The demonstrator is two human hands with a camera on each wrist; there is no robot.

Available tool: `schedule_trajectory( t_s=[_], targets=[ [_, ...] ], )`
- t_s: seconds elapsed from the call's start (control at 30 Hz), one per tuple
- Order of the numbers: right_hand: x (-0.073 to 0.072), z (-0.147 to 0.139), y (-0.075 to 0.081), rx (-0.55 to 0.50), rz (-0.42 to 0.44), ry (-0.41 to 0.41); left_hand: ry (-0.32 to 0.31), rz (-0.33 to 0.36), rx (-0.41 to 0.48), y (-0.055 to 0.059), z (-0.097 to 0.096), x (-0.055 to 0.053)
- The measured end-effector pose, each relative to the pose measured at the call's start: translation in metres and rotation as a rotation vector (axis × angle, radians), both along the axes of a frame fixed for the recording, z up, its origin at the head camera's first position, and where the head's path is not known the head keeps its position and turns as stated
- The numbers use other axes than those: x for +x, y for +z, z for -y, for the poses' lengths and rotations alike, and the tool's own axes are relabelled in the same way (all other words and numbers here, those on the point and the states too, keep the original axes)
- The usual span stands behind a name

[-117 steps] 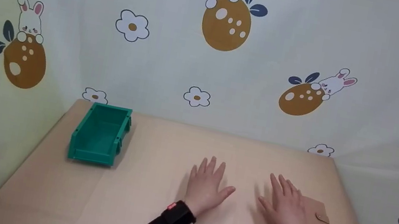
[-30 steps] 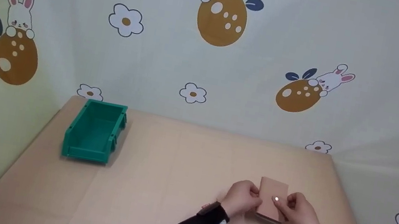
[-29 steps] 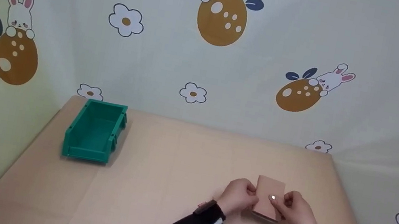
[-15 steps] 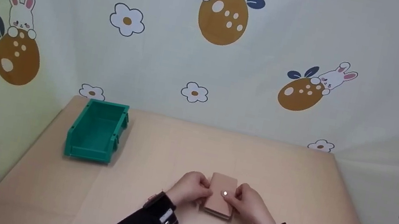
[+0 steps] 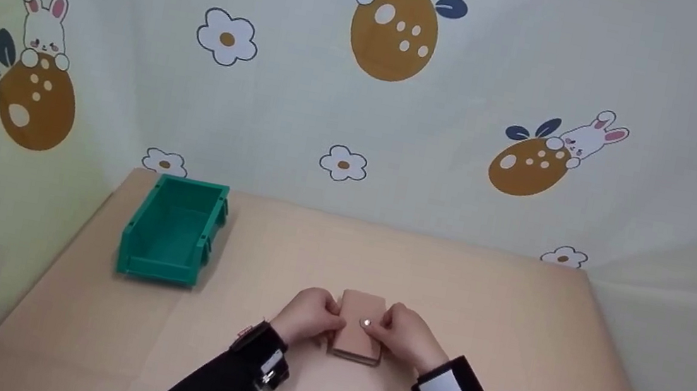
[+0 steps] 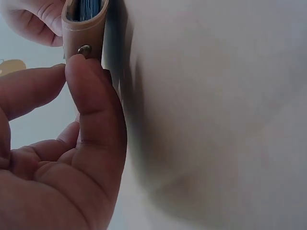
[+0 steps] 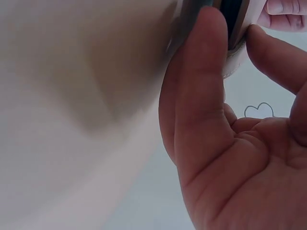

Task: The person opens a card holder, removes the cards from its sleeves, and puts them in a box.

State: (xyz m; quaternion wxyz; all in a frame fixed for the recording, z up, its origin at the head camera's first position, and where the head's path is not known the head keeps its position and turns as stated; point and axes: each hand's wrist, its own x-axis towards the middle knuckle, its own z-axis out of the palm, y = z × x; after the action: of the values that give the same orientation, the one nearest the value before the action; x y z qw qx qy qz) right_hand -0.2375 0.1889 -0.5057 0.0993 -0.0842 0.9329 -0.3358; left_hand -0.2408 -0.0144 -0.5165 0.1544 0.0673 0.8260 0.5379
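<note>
A small tan card holder [image 5: 356,340] with a shiny snap button is held between both hands, in the middle of the head view. My left hand [image 5: 307,316] pinches its left edge between thumb and fingers. On the opposite edge, my right hand [image 5: 408,335] pinches it with the thumb beside the button. Seen from the left wrist, the card holder [image 6: 82,36] shows its rounded spine with a metal stud and a stack of dark sleeves inside. The right wrist view shows the card holder [image 7: 235,43] edge-on between thumb and fingers, largely cut off by the frame.
A green plastic bin [image 5: 157,269] with a low front stands at the table's back left, with nothing inside it. The wooden table [image 5: 481,298] reaches back to a curtain [image 5: 262,116] printed with rabbits and flowers, which also closes off both sides.
At first both hands were spread flat, with the card holder lying by the right hand. Since then both have gripped it, and it has moved left to the table's middle.
</note>
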Motion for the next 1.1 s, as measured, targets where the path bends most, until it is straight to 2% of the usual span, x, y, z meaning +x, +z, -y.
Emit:
schedule_trajectory(
  t_s=[0.27,0.57,0.9,1.1],
  targets=[
    [-0.01,0.009,0.0,0.018,0.013,-0.01,0.021,0.008,-0.005,-0.002,0.006,-0.009],
    [-0.015,0.016,0.0,0.015,0.021,-0.032,0.038,0.019,-0.004,-0.002,0.009,-0.012],
    [-0.019,0.018,-0.003,0.068,-0.048,0.0,0.059,0.015,-0.03,0.0,0.01,-0.014],
    [-0.019,0.018,-0.007,0.073,-0.05,0.002,0.075,-0.016,-0.056,0.001,0.01,-0.015]
  ],
)
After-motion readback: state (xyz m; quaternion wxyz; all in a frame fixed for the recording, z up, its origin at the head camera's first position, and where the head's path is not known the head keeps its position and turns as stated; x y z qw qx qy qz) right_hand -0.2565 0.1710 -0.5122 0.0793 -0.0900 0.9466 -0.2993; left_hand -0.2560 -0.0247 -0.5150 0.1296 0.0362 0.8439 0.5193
